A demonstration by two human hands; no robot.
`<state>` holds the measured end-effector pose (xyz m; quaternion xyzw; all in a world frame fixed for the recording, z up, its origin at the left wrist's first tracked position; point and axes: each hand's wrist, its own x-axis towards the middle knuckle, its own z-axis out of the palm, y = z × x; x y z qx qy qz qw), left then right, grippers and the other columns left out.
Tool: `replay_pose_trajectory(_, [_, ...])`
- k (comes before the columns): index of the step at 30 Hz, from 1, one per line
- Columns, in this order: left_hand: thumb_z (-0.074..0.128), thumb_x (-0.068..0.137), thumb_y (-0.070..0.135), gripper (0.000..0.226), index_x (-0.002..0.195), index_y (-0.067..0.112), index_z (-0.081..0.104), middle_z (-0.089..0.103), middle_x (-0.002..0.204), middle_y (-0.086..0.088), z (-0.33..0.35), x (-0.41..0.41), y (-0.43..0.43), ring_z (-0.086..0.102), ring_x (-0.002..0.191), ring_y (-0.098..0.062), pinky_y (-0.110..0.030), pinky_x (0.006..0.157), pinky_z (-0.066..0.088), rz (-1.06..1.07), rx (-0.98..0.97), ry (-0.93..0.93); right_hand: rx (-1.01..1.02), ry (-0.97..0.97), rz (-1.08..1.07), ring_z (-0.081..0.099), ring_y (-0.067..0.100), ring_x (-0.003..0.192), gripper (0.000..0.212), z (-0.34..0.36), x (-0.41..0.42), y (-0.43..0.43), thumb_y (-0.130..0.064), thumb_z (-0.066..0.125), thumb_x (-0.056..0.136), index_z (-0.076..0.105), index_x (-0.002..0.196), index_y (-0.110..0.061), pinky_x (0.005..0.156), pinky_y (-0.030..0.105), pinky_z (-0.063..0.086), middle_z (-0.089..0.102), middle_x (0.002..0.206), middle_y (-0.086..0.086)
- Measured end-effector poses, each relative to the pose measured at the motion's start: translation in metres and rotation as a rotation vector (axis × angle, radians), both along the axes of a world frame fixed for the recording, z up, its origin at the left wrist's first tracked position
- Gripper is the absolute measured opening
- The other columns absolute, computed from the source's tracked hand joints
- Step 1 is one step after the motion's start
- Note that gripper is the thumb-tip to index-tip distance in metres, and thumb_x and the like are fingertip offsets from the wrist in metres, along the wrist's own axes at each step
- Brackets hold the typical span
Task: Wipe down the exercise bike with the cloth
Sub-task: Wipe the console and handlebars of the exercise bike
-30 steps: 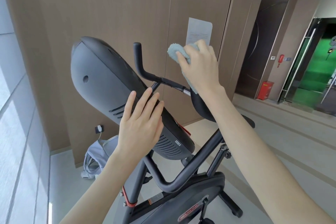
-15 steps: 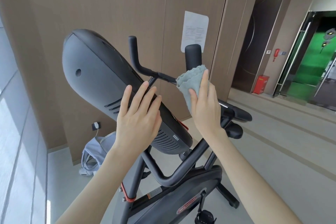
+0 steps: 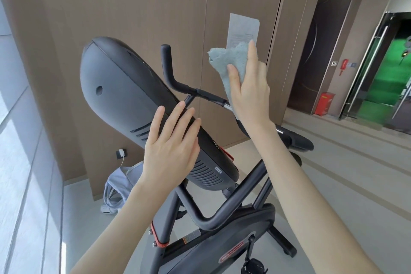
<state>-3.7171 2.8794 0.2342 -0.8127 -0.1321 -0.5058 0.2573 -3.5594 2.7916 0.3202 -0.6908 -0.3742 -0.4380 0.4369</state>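
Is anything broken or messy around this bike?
Nothing looks broken or spilled. The only stray thing is a grey bag slumped on the floor by the wall, behind the exercise bike. A white charger is plugged in above it, its cable hanging down towards the bag.

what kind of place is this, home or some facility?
Probably a shared or commercial building's fitness area, not a home: black metal exercise bike, white printed paper notice on the brown panelled wall, red box, likely fire equipment, by a dark door.
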Motion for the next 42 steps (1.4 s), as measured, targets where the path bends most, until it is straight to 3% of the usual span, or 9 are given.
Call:
replay_pose_trajectory(4, [0.047, 0.092, 0.02, 0.031, 0.115, 0.011, 0.065, 0.059, 0.128, -0.009, 0.0, 0.0, -0.001, 0.038, 0.134, -0.029, -0.047, 0.119, 0.007, -0.003, -0.005, -0.008, 0.007, 0.093, 0.002, 0.06, 0.02, 0.09, 0.065, -0.02, 0.002, -0.004, -0.05, 0.031, 0.096, 0.018, 0.147, -0.013, 0.07, 0.028, 0.045, 0.055, 0.114, 0.008])
replay_pose_trajectory(10, [0.046, 0.092, 0.021, 0.031, 0.115, 0.011, 0.065, 0.058, 0.129, -0.01, 0.001, -0.002, -0.002, 0.04, 0.134, -0.03, -0.047, 0.118, 0.007, 0.002, -0.006, 0.015, -0.049, 0.117, -0.012, 0.059, 0.032, 0.104, 0.061, -0.052, 0.002, -0.021, -0.046, 0.03, 0.097, 0.027, 0.144, -0.007, 0.078, 0.034, 0.047, 0.054, 0.126, 0.016])
replay_pose_trajectory(15, [0.044, 0.092, 0.02, 0.033, 0.116, 0.01, 0.065, 0.058, 0.129, -0.01, 0.002, -0.005, -0.003, 0.039, 0.134, -0.03, -0.048, 0.118, 0.008, -0.005, -0.008, 0.024, -0.106, 0.123, 0.007, 0.055, 0.028, 0.107, 0.055, -0.068, 0.001, -0.032, -0.036, 0.034, 0.099, 0.03, 0.142, -0.003, 0.08, 0.023, 0.036, 0.055, 0.12, 0.016])
replay_pose_trajectory(18, [0.045, 0.092, 0.02, 0.033, 0.117, 0.011, 0.064, 0.057, 0.131, -0.01, 0.003, -0.006, -0.001, 0.039, 0.135, -0.03, -0.048, 0.118, 0.01, -0.019, 0.001, 0.039, 0.016, 0.13, 0.031, 0.054, 0.028, 0.106, 0.051, -0.055, -0.007, -0.035, -0.034, 0.032, 0.099, 0.038, 0.138, -0.002, 0.084, 0.021, 0.034, 0.056, 0.117, 0.017])
replay_pose_trajectory(21, [0.045, 0.091, 0.02, 0.034, 0.118, 0.011, 0.063, 0.056, 0.132, -0.009, 0.002, -0.006, 0.0, 0.039, 0.135, -0.029, -0.048, 0.118, 0.011, -0.014, 0.008, 0.047, 0.148, 0.011, 0.0, 0.053, 0.026, 0.109, 0.051, -0.023, -0.015, -0.031, -0.032, 0.031, 0.098, 0.037, 0.138, -0.001, 0.088, 0.025, 0.04, 0.054, 0.122, 0.018])
replay_pose_trajectory(27, [0.043, 0.092, 0.02, 0.034, 0.116, 0.011, 0.065, 0.058, 0.131, -0.009, 0.001, -0.005, 0.0, 0.04, 0.134, -0.029, -0.048, 0.118, 0.011, -0.025, -0.003, 0.04, -0.132, -0.1, -0.27, 0.046, 0.031, 0.113, 0.056, 0.006, -0.019, 0.002, -0.037, 0.041, 0.098, 0.027, 0.146, -0.012, 0.085, 0.036, 0.05, 0.037, 0.14, 0.019])
replay_pose_trajectory(31, [0.043, 0.092, 0.02, 0.034, 0.116, 0.011, 0.064, 0.057, 0.131, -0.01, 0.002, -0.006, 0.0, 0.04, 0.134, -0.03, -0.047, 0.118, 0.008, -0.02, 0.003, 0.042, -0.079, -0.089, -0.367, 0.053, 0.029, 0.097, 0.061, -0.008, -0.015, 0.009, -0.034, 0.052, 0.093, 0.03, 0.145, -0.013, 0.066, 0.034, 0.054, 0.046, 0.131, 0.02])
replay_pose_trajectory(34, [0.043, 0.092, 0.02, 0.034, 0.117, 0.011, 0.064, 0.057, 0.131, -0.01, 0.002, -0.006, 0.0, 0.039, 0.134, -0.03, -0.047, 0.118, 0.007, -0.018, 0.009, 0.044, -0.043, -0.11, -0.379, 0.056, 0.026, 0.091, 0.063, -0.03, -0.01, 0.006, -0.04, 0.048, 0.094, 0.026, 0.145, -0.01, 0.061, 0.031, 0.054, 0.051, 0.124, 0.019])
replay_pose_trajectory(42, [0.047, 0.091, 0.019, 0.032, 0.117, 0.011, 0.064, 0.057, 0.131, -0.009, 0.001, -0.004, -0.001, 0.038, 0.134, -0.03, -0.048, 0.118, 0.008, -0.023, 0.008, 0.024, -0.207, -0.215, -0.275, 0.058, 0.029, 0.097, 0.063, -0.097, 0.016, -0.034, -0.043, 0.041, 0.098, 0.025, 0.14, 0.0, 0.076, 0.036, 0.053, 0.056, 0.116, 0.022])
